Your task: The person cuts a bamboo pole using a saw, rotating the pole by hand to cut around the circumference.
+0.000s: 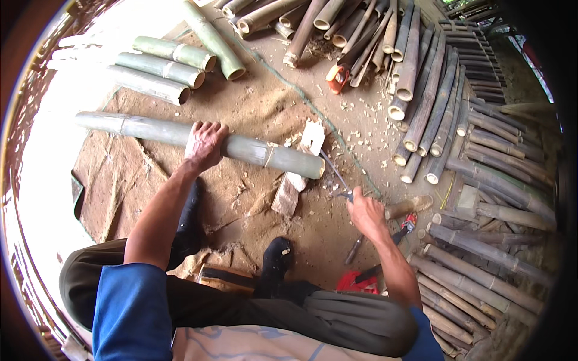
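Note:
My left hand (206, 144) is wrapped over a long green-grey bamboo pole (162, 131), which lies slanting across the middle. Close to its right end, the pole rests over a whitish wooden block (286, 197). In my right hand (367, 212) is a tool with a long thin metal blade (335, 169), its fingers closed round the handle end. The blade points up and left, its far part close beside the pole's cut end. Whether the blade has teeth cannot be made out, and my fingers hide most of the handle.
Cut green bamboo (159, 71) lies at the far left. Stacked brown bamboo (421, 114) fills the far and right sides. An orange object (338, 79), a short bamboo piece (409, 206) and a dark slim tool (354, 249) lie around. Shavings dot the brown sacking (120, 198).

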{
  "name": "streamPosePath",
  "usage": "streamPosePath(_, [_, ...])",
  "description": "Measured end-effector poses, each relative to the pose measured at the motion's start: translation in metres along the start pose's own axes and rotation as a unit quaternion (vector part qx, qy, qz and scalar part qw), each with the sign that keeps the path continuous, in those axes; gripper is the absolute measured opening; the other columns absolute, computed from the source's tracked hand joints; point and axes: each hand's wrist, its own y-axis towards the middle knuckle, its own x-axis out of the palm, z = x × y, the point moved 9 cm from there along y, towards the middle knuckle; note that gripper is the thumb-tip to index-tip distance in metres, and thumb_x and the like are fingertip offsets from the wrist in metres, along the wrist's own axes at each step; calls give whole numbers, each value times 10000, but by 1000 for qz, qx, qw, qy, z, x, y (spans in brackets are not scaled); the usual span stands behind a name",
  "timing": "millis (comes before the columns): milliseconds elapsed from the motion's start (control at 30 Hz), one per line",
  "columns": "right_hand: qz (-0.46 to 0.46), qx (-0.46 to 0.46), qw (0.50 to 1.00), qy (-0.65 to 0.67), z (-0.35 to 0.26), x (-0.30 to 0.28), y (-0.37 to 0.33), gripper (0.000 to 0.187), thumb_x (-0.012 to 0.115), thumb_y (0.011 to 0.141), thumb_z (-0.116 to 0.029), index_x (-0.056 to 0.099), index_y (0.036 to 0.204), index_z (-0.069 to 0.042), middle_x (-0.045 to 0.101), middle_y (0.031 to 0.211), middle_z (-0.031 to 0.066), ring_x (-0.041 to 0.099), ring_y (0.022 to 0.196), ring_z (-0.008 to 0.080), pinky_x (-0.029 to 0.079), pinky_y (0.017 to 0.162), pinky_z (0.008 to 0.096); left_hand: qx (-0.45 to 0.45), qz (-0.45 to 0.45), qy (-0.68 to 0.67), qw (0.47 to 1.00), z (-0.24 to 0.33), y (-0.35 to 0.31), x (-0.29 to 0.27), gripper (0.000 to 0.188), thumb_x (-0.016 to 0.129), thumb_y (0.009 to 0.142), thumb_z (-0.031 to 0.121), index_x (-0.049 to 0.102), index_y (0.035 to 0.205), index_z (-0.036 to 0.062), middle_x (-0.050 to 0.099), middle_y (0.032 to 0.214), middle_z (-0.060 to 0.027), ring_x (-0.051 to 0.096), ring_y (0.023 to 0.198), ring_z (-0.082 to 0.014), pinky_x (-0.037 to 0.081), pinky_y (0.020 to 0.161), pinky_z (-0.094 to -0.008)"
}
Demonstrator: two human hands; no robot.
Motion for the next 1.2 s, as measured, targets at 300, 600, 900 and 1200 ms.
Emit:
streamPosePath(300, [-51,13,575,817,-55,-2,-52,455,666,1091,-397,540,1398,-85,677,804,87,659,548,178,552,500,323,-38,-79,26,996,-4,7,4,505,870,689,124,661,1149,129,692,1132,-109,657,1148,-342,466,1024,-497])
streamPosePath(600, [121,32,588,799,-68,57,-82,289,649,963,-80,537,1226,-39,593,766,49,620,549,151,534,479,330,-77,-295,37,952,-92,38,-116,824,975,687,250,635,1431,145,731,1276,-152,695,1212,-387,579,992,-519])
streamPosePath(900, [241,108,782,564,-33,113,-46,418,714,983,-213,558,1298,13,687,955,214,701,804,373,551,717,495,-132,-238,199,942,-160,16,-333,694,965,690,166,682,1318,88,772,1122,-137,731,1121,-346,571,959,-489])
streamPosePath(1200, [233,135,832,484,-51,101,-55,526,725,959,-261,521,1364,4,697,1104,300,692,1027,511,530,882,574,-84,-258,214,938,-258,-56,-138,1113,1058,563,265,528,1540,200,585,1539,-115,475,1496,-380,356,1257,-609])
